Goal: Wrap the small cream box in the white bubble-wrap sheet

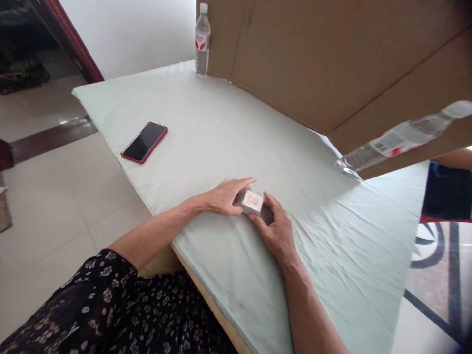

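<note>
Stretching left to right, a worktop (pixel 221 128) covered in pale green cloth bears a brown cardboard panel (pixel 295 54) at far right, clear plastic bottles (pixel 201 44) at its left and right ends. Nearer, the left hand (pixel 224 197) and right hand (pixel 278 228) curve inward. A black, red-cased phone (pixel 145 142) lies left. Between both hands' fingers sits a small, white, red-printed block (pixel 253 201), held from either side.

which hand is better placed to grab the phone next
Probably the left hand: it is nearer the phone. The right hand is farther off, beyond the small printed block, and would likely have to reach past the left.
</note>
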### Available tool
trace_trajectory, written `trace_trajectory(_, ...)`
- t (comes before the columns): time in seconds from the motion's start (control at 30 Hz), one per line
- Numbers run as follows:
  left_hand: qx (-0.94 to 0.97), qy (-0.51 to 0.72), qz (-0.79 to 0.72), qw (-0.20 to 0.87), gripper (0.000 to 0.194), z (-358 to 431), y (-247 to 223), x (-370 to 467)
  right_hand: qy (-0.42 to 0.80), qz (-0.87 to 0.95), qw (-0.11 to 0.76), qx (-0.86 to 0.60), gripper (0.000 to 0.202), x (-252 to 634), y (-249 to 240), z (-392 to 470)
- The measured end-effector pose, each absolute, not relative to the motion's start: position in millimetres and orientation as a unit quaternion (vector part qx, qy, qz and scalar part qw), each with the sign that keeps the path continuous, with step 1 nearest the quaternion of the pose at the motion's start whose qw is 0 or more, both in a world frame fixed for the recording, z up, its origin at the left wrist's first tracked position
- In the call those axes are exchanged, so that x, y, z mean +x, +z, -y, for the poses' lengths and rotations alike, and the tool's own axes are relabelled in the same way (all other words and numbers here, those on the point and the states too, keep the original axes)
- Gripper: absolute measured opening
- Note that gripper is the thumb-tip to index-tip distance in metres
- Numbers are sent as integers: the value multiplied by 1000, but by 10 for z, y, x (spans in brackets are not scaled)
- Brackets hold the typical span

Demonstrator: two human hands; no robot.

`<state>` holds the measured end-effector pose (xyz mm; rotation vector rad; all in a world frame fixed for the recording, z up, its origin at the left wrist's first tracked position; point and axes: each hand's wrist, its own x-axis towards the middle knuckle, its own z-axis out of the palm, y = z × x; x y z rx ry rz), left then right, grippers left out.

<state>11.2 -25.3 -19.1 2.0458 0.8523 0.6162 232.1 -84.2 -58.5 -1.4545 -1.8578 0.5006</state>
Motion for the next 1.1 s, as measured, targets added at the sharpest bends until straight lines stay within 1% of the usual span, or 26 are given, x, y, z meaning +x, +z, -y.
trace_trajectory(0.2,811,242,-338,411,91,235,-228,131,196,714,360,-568,70,2314,-590,838)
trace_trajectory(0.37,791,244,-338,448,93,236,-193,101,186,712,354,-577,71,2310,-602,835)
trace_trajectory(0.43,772,257,-337,474,90,222,-179,73,186,719,350,-571,71,2312,-592,845)
trace_trajectory(0.5,754,280,-361,473,82,192,-189,55,194,728,346,-559,71,2319,-567,863)
trace_trajectory(0.57,749,298,-418,419,69,152,-228,56,214,729,347,-550,70,2331,-537,879)
trace_trajectory(0.63,761,287,-481,328,57,120,-282,71,245,716,360,-546,64,2355,-520,878)
trace_trajectory(0.7,784,246,-515,244,52,110,-330,84,257,694,367,-564,57,2401,-528,855)
trace_trajectory(0.73,794,222,-525,210,52,116,-346,87,244,687,357,-584,56,2437,-541,836)
trace_trajectory(0.8,808,179,-539,157,52,142,-360,83,184,684,306,-637,58,2549,-575,798)
trace_trajectory(0.87,812,144,-553,122,51,178,-357,68,115,686,233,-680,63,2721,-599,779)
trace_trajectory(0.97,819,110,-556,90,53,221,-348,32,60,655,149,-738,69,3084,-597,825)
trace_trajectory(1.1,827,91,-551,63,56,282,-356,-61,26,561,104,-821,77,3645,-601,1002)
